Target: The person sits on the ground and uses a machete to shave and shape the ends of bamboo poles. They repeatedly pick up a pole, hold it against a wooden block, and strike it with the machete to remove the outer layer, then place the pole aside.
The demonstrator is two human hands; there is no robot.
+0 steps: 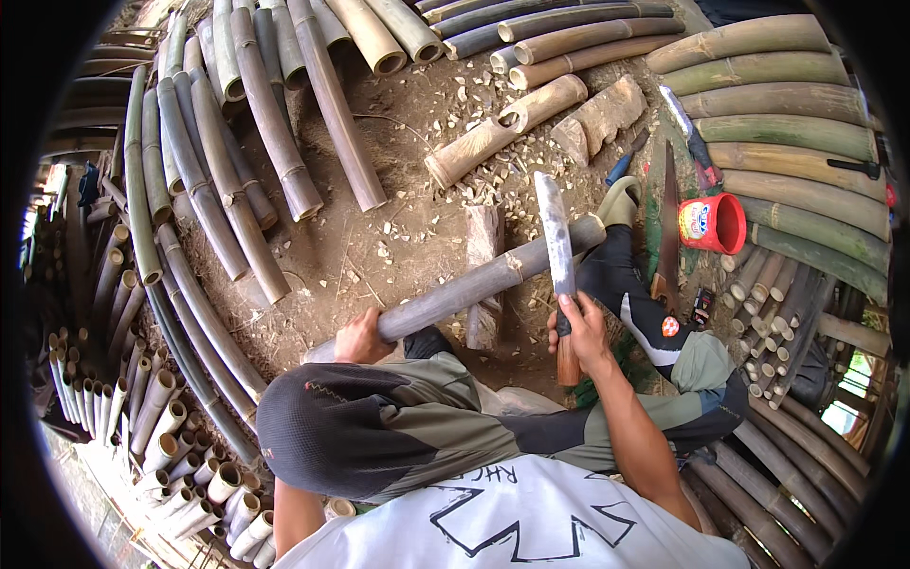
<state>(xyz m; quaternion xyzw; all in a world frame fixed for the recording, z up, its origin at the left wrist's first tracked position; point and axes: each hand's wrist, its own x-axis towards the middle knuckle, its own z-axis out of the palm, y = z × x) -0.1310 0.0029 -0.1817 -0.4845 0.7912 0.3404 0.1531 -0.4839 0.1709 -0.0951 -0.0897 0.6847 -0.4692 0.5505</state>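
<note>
A long grey-brown bamboo pole (445, 296) lies slantwise before my legs, its far right part over a short wooden block (484, 239). My left hand (364, 339) is wrapped round the pole near its left end. In my right hand (582, 334) is a machete (555, 228) with a wooden handle, its broad blade pointing up and away. The blade passes in front of the pole close to its right end; whether the two touch I cannot tell.
Wood chips litter the ground ahead, around a notched bamboo piece (507, 131) and a wooden chunk (599, 119). To the right are a red bucket (726, 225), a handsaw (667, 228) and another knife (684, 123). Bamboo poles (251, 142) lie stacked on both sides.
</note>
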